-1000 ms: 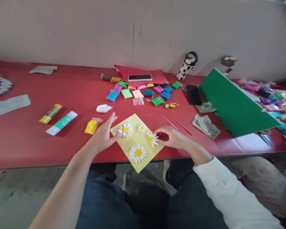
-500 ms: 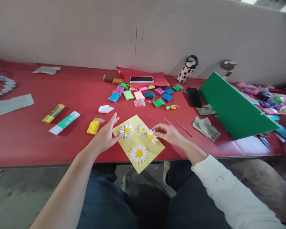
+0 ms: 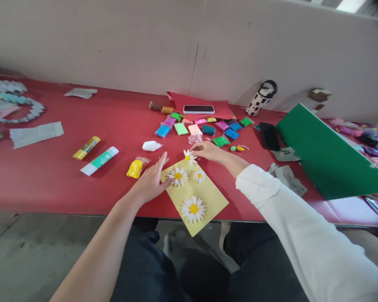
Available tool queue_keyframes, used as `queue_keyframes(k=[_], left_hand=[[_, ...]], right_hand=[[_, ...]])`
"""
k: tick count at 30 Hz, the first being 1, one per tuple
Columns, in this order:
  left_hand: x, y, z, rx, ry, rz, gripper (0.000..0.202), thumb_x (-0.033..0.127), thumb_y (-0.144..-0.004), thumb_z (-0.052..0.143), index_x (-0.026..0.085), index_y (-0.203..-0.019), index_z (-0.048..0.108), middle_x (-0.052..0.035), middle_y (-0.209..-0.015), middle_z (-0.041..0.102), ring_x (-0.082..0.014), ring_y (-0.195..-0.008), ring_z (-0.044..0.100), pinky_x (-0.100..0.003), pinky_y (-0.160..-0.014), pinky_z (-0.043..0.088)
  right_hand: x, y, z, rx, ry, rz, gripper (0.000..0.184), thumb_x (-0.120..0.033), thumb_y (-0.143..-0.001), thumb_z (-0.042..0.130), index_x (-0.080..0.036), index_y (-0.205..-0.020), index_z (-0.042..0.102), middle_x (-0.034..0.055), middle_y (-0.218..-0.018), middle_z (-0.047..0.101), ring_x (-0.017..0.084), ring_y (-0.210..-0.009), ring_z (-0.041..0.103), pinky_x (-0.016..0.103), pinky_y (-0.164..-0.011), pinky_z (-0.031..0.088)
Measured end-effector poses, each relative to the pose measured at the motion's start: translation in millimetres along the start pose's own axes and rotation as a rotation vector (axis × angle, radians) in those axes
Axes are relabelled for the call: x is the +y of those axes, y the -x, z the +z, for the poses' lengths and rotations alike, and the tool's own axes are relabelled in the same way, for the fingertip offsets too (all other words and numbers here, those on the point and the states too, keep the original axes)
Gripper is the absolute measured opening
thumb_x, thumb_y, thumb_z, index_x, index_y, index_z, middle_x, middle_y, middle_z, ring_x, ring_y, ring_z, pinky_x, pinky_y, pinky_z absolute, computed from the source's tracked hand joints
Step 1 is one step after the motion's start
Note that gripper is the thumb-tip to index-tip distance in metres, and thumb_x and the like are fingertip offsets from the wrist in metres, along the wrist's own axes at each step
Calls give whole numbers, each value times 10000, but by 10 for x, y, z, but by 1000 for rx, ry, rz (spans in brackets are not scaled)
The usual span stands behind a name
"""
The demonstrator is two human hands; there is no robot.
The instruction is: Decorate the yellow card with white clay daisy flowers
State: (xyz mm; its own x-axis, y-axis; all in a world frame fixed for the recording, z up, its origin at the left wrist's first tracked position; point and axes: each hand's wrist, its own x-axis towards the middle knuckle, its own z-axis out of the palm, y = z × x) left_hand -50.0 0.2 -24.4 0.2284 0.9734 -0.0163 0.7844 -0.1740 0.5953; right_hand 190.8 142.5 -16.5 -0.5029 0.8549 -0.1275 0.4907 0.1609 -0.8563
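A yellow square sheet [image 3: 208,207] lies on the red table with one corner past the front edge. Three white daisies with yellow centres rest on it: a large one [image 3: 193,209] near the front, another [image 3: 177,176] at the left and a small one [image 3: 199,175] at the right. Between the fingertips of my right hand [image 3: 208,150] is a fourth daisy [image 3: 189,157], held over the sheet's far corner. My left hand [image 3: 151,180] is open at the sheet's left edge, its thumb touching or just above the left daisy.
A yellow clay packet [image 3: 135,168] and a white packet [image 3: 151,145] lie left of the sheet. Farther left are two glue sticks [image 3: 100,161]. Several coloured clay packets [image 3: 181,128], a phone [image 3: 198,109] and a bottle [image 3: 261,98] sit behind. A green board [image 3: 327,155] leans at right.
My right hand has carried its daisy from beside the small one to the sheet's far corner. My left hand stays by the left daisy. The whole view has shifted slightly.
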Motion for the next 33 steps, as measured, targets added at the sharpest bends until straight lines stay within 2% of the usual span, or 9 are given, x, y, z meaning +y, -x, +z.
queue_keyframes(k=[4, 9, 14, 18, 21, 24, 26, 29, 33], left_hand=[[14, 1, -6, 4, 16, -3, 877, 623, -893, 457, 279, -1544, -18, -128, -1558, 338, -308, -1415, 349, -470, -1106, 335], [9, -8, 8, 13, 45, -15, 857, 565, -904, 479, 287, -1544, -19, -122, -1552, 351, -311, -1413, 352, -479, -1110, 335], [10, -2, 0, 6, 34, -35, 814, 575, -908, 466, 285, -1545, 50, -102, -1554, 353, -290, -1425, 335, -462, -1125, 322], [-25, -7, 9, 9, 4, -6, 747, 541, -925, 456, 280, -1538, 118, -84, -1515, 422, -271, -1390, 393, -445, -1110, 347], [-77, -38, 34, 51, -54, 19, 695, 456, -928, 479, 226, -1521, 199, -105, -1426, 517, -281, -1323, 461, -448, -1074, 382], [-121, -53, 31, 191, -154, 25, 544, 306, -903, 489, 162, -1418, 387, -128, -1222, 620, -287, -1184, 546, -442, -996, 436], [-133, -33, 7, 266, -203, 2, 456, 238, -866, 495, 164, -1316, 478, -108, -1070, 652, -275, -1059, 596, -407, -893, 482], [-126, 30, -23, 249, -220, -40, 370, 246, -855, 496, 207, -1222, 525, -69, -978, 670, -257, -956, 627, -357, -757, 501], [-96, 102, 12, 140, -242, -38, 290, 311, -886, 477, 245, -1157, 558, -51, -1062, 691, -266, -1027, 613, -368, -777, 501]], right_hand=[[14, 100, 57, 80, -97, 94, 133, -256, -814, 673, -157, -903, 680, 43, -808, 727, 110, -614, 652, 221, -589, 537], [-66, 257, 101, 145, -167, 188, 320, -257, -828, 658, -217, -1145, 626, 13, -800, 725, 105, -498, 639, 180, -395, 454], [-94, 329, 177, 188, -186, 218, 175, -276, -818, 674, -190, -970, 679, 28, -823, 734, 112, -563, 670, 159, -388, 456], [-103, 373, 194, 166, -200, 195, 140, -265, -832, 649, -180, -940, 674, 39, -827, 730, 113, -589, 669, 154, -386, 435], [-98, 510, 114, 106, -209, 150, 156, -255, -823, 655, -189, -961, 682, 37, -868, 736, 105, -605, 662, 159, -414, 434], [-80, 751, -39, 18, -173, 67, 176, -248, -804, 666, -186, -968, 680, 37, -886, 739, 119, -692, 677, 202, -572, 519], [-79, 929, -150, -75, -59, 22, 169, -265, -799, 663, -186, -947, 687, 38, -889, 739, 141, -765, 684, 244, -683, 541], [-108, 1143, -261, -266, 196, -2, 175, -298, -813, 640, -216, -945, 721, 23, -922, 745, 156, -825, 681, 250, -729, 518], [-161, 1249, -255, -453, 363, -32, 230, -253, -830, 587, -288, -990, 748, -18, -990, 756, 144, -821, 681, 226, -694, 480]])
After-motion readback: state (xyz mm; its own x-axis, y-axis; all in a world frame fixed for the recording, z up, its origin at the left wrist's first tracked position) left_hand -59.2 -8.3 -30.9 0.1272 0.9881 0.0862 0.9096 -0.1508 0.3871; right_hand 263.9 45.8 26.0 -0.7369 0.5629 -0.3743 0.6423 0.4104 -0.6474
